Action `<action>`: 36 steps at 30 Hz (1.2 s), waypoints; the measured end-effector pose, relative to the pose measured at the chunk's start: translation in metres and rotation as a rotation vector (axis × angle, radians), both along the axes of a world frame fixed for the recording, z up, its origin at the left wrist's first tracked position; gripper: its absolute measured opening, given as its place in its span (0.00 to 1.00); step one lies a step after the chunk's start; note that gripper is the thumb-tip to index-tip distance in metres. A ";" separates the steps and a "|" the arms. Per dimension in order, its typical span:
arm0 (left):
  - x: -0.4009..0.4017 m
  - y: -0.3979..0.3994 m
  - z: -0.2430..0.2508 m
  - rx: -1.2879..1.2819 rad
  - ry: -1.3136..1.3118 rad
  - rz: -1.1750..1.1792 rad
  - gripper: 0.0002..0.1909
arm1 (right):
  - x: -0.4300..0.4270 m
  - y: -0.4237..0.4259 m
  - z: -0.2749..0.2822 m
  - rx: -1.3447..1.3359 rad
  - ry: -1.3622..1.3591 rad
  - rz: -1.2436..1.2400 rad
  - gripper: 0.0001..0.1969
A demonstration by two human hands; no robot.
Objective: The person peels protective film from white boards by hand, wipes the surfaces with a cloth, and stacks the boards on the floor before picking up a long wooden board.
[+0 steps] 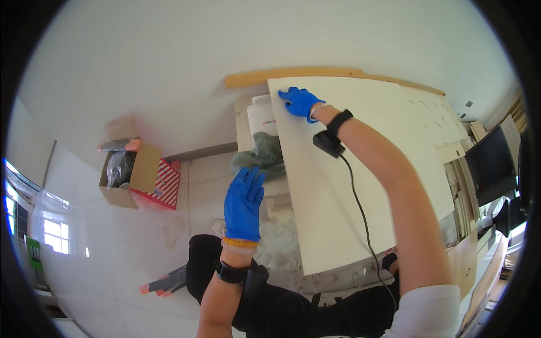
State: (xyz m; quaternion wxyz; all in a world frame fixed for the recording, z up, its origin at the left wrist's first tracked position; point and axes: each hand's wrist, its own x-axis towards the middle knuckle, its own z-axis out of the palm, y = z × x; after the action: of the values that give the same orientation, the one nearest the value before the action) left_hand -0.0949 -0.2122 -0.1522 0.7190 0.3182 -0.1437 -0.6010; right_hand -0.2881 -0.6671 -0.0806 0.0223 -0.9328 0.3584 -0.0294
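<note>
My right hand, in a blue glove, rests near the far left corner of a large white board, its fingers bent against the surface. Whether something thin lies under those fingertips cannot be told. My left hand, gloved in blue too, is raised palm up left of the board, fingers extended and nothing in it. Just beyond it a grey-green cloth lies in a heap on a pale wooden surface beside the board. Behind the cloth is a white plastic container with printing, partly covered by the board's edge.
A wooden strip runs between the board and the wall. On the floor at left stand an open cardboard box and a red-striped box. Dark bars with orange ends lie by my leg. Wooden panels and a dark monitor are at right.
</note>
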 end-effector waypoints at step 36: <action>-0.079 -0.211 0.147 0.113 -1.660 -0.051 0.29 | -0.389 0.551 -0.015 1.293 -1.302 -0.417 0.35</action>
State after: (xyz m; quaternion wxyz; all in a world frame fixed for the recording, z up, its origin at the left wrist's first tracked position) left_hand -0.1742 -0.4237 -0.0054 0.3486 0.6902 -0.6039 -0.1935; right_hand -0.6776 -0.1159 -0.0953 0.7261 -0.4567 0.3821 -0.3438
